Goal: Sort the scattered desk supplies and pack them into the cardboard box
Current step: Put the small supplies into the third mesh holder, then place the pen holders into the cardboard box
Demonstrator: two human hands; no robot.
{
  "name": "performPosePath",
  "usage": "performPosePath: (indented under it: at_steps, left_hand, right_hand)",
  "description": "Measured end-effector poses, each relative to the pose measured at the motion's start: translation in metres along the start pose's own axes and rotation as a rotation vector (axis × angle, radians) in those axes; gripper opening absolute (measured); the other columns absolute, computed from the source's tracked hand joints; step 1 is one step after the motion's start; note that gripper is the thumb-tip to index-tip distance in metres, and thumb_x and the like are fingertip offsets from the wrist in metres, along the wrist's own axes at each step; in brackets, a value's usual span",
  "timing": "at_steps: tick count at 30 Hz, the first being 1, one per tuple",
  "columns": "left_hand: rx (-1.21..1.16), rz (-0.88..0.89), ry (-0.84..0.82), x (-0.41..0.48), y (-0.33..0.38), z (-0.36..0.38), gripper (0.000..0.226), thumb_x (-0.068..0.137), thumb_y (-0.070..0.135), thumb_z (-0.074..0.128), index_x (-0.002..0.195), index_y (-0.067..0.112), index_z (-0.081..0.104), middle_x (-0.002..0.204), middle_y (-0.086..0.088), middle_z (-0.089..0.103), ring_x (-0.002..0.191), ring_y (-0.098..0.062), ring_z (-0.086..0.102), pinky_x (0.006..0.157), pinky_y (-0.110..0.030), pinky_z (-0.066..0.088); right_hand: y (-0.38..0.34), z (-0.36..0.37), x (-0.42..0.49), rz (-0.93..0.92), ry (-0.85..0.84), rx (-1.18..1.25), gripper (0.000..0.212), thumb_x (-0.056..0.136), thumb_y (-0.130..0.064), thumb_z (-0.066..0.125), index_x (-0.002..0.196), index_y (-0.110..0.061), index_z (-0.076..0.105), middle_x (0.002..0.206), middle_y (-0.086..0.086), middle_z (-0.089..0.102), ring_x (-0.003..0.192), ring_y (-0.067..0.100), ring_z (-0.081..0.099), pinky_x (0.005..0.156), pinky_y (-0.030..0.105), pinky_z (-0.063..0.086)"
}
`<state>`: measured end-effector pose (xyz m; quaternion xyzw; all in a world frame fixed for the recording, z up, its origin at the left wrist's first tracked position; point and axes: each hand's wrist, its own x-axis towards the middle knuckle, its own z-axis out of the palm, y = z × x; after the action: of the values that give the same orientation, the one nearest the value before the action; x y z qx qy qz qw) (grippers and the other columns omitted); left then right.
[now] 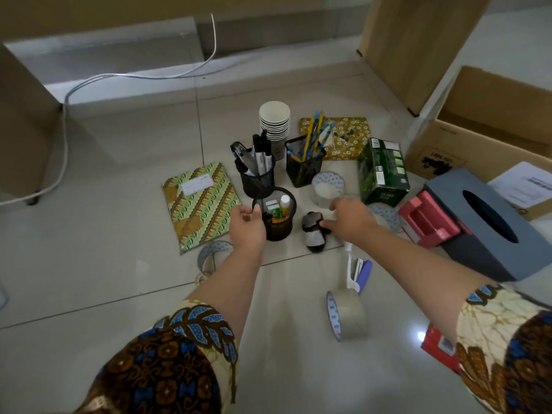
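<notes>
On the tiled floor stands a round black mesh holder [279,225] with a glue stick and small items inside. My left hand [248,225] curls against its left side and grips it at the rim. Just right of the holder lies a small black-and-white object [312,234]; my right hand [351,219] pinches its right edge with thumb and fingertips. The open cardboard box [442,147] sits at the far right, beyond a green carton [383,171].
Behind the hands stand a marker holder [258,174], a pencil holder [304,167] and stacked paper cups [274,121]. A patterned notebook [200,204] lies left. Tape rolls [346,315], a purple stapler [363,273], a grey tissue box [484,228] and a red tray [427,222] lie around.
</notes>
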<state>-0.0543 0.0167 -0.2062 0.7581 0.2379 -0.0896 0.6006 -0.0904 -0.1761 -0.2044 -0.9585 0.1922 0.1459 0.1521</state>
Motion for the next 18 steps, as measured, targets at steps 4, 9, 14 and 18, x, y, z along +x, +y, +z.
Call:
performPosePath:
  at_steps: [4, 9, 14, 18]
  left_hand:
    - [0.163, 0.178, 0.077, 0.0, 0.018, 0.004, 0.021, 0.093, 0.032, 0.056, 0.101, 0.015, 0.047, 0.104, -0.005, 0.055, 0.087, -0.022, 0.053, 0.071, -0.032, 0.041]
    - [0.269, 0.435, 0.101, -0.01, 0.051, 0.017, 0.024, 0.093, 0.028, 0.056, 0.105, 0.009, 0.051, 0.106, -0.007, 0.054, 0.092, -0.021, 0.051, 0.072, -0.03, 0.036]
    - [0.292, 0.591, 0.062, -0.02, 0.086, 0.038, 0.021, 0.092, 0.028, 0.056, 0.105, 0.011, 0.051, 0.104, -0.005, 0.055, 0.089, -0.018, 0.049, 0.073, -0.029, 0.038]
    - [0.277, 0.667, -0.013, -0.033, 0.118, 0.068, 0.014, 0.092, 0.025, 0.055, 0.1, 0.013, 0.053, 0.103, -0.007, 0.059, 0.089, -0.019, 0.053, 0.073, -0.03, 0.041]
  right_hand:
    - [0.006, -0.008, 0.003, -0.03, -0.016, 0.002, 0.051, 0.089, -0.046, 0.06, 0.124, -0.009, 0.056, 0.116, 0.014, 0.062, 0.11, 0.027, 0.058, 0.085, 0.034, 0.049]
    - [0.022, -0.038, 0.001, -0.081, 0.105, 0.045, 0.034, 0.091, -0.034, 0.059, 0.116, -0.012, 0.063, 0.101, 0.011, 0.069, 0.097, 0.026, 0.064, 0.078, 0.033, 0.052]
    - [0.054, -0.091, 0.016, -0.078, 0.311, 0.06, 0.023, 0.089, -0.023, 0.056, 0.106, -0.013, 0.067, 0.102, 0.012, 0.069, 0.093, 0.03, 0.064, 0.076, 0.036, 0.054]
    - [0.096, -0.128, 0.03, -0.006, 0.458, -0.001, 0.032, 0.09, -0.022, 0.056, 0.119, -0.011, 0.062, 0.117, 0.017, 0.057, 0.107, 0.036, 0.056, 0.085, 0.04, 0.048]
